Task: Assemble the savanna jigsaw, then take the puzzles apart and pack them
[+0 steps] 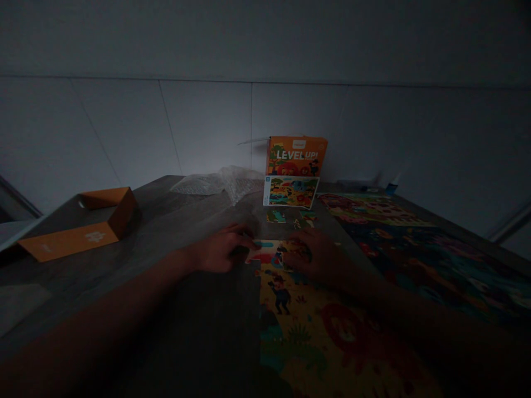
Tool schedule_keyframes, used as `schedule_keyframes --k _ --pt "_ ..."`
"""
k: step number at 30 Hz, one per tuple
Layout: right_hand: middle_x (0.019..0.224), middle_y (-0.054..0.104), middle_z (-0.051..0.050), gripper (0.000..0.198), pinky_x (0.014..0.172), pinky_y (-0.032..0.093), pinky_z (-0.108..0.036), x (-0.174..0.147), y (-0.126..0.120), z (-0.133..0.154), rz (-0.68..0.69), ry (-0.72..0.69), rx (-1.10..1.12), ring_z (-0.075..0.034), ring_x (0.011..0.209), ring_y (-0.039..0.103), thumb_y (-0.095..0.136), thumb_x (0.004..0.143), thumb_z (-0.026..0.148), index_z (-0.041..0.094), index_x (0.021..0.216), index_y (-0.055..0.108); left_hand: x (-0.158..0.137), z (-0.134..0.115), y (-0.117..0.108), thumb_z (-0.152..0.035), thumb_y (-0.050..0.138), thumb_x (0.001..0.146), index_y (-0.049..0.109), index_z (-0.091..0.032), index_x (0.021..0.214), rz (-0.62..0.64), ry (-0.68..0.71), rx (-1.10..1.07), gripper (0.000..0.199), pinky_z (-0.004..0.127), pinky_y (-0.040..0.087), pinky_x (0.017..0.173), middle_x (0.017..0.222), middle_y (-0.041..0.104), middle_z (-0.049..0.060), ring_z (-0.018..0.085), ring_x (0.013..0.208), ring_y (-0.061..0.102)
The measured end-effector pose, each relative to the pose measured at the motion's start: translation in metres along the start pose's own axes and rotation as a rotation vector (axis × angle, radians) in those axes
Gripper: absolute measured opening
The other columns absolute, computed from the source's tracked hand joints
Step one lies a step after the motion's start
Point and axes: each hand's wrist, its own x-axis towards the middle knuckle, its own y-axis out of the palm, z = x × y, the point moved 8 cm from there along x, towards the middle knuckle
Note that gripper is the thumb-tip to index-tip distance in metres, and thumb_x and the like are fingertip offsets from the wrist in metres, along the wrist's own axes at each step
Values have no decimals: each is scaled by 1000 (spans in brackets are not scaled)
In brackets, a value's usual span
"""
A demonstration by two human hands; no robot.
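A partly joined jigsaw puzzle [298,326] with a lion, a crocodile and a dressed figure lies in front of me on the dark table. At its upper left edge my left hand [226,249] has its fingers bent and closed on a reddish puzzle piece [254,254]. My right hand [311,255] reaches over the puzzle's top edge, thumb and fingers closed around a piece with a small figure [279,255]; the hand hides part of it. Just beyond lie a loose greenish piece [276,216] and a few others [307,216]. The light is dim.
An orange puzzle box [295,171] stands upright at the back, with bubble wrap [224,182] to its left. An open orange box part [74,240] sits at the left. Darker puzzle sections [431,260] cover the right side, with a small bottle [391,188] behind them.
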Motion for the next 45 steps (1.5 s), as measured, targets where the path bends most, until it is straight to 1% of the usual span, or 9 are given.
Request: schedule_keyframes --k 6,11,19,24,26,30,34,41,45 --pt "103 64 -12 47 81 52 -42 0 1 2 56 -3 -22 -27 93 63 68 78 53 18 109 65 1 -1 -1 -15 58 85 69 -23 113 13 -19 -13 31 43 47 97 114 58 9 26 109 57" --pt "106 63 -12 61 81 51 -45 -1 2 5 92 -34 -5 -29 94 62 74 69 59 19 114 64 1 0 -1 -16 59 85 69 -24 112 2 -7 4 30 43 46 98 114 59 8 25 109 57" --pt "109 64 -13 52 87 50 -45 -3 2 7 74 -93 0 -28 99 62 71 75 46 18 118 61 0 -6 -1 -15 55 86 70 -20 109 5 3 -14 29 42 48 95 111 58 10 24 104 58" --pt "109 65 -14 48 88 50 -44 -4 -1 12 42 -130 6 -29 101 61 69 77 41 15 116 61 1 -5 -1 -13 55 85 69 -22 113 15 -13 -1 32 43 47 96 113 58 10 25 107 57" --pt "111 64 -14 48 88 50 -45 -4 0 12 48 -132 -3 -29 102 61 68 78 41 16 118 60 1 -4 -1 -13 55 85 69 -22 113 14 -15 -2 33 43 47 97 114 57 9 26 108 57" --pt "120 61 -16 55 93 48 -48 -4 2 8 62 -100 -16 -31 110 58 68 78 44 16 125 57 1 -5 0 -13 55 84 67 -22 114 11 2 1 33 42 48 95 115 57 9 25 107 57" --pt "116 62 -17 53 91 49 -45 -4 5 5 87 -79 19 -29 105 60 68 78 42 14 122 58 0 -4 0 -13 54 85 67 -21 112 5 -5 10 31 41 47 97 115 58 8 26 108 57" --pt "117 63 -14 51 91 50 -46 -4 6 3 74 -83 40 -29 106 61 67 80 43 17 122 57 1 -5 -1 -13 55 83 69 -20 110 -3 8 -7 31 42 49 94 112 58 10 26 106 57" --pt "114 64 -13 49 89 50 -45 -4 2 7 43 -118 33 -29 105 61 69 79 41 18 120 58 0 -4 -1 -13 54 83 69 -20 109 -1 -1 -11 31 44 47 95 111 58 10 26 106 57"
